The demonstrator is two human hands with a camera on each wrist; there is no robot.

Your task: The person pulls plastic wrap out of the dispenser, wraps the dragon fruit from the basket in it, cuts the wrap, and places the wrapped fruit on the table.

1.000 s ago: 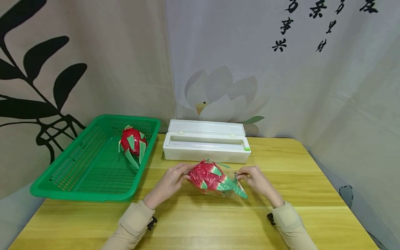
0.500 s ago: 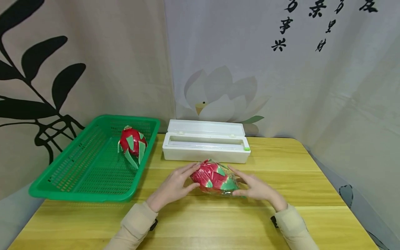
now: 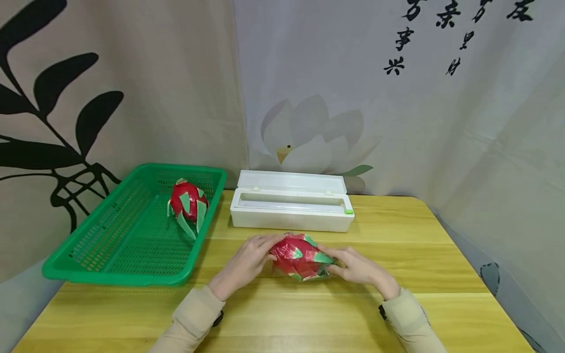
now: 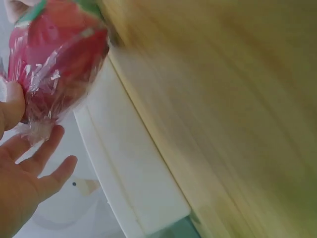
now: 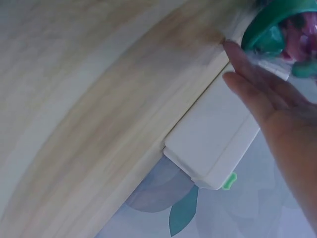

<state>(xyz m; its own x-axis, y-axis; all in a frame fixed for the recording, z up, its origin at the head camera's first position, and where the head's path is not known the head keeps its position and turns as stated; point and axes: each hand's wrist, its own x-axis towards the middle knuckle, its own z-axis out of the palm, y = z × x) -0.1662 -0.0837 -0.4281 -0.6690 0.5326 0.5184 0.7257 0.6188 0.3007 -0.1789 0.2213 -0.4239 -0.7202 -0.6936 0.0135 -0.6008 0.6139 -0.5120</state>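
A red dragon fruit (image 3: 300, 257) with green scales, wrapped in clear plastic film, is held between both hands over the wooden table. My left hand (image 3: 247, 262) holds its left end, and in the left wrist view the thumb presses the film while other fingers spread below a bunched, twisted end. At the other end, my right hand (image 3: 359, 268) holds the green tip between thumb and fingers. The right wrist view shows the right hand (image 5: 277, 106) beside the fruit's green scales (image 5: 282, 20), with part of the fruit out of frame.
Behind the hands stands a long white cling film box (image 3: 289, 220) with its lid up and a green piece at its right end. At left, a green plastic basket (image 3: 128, 238) holds another dragon fruit (image 3: 190, 200). A printed curtain (image 3: 309, 63) hangs behind the table (image 3: 282, 318).
The right hand went from pinching the loose film at the right end to folding around that end. The fruit has turned, and its green tail no longer sticks out.
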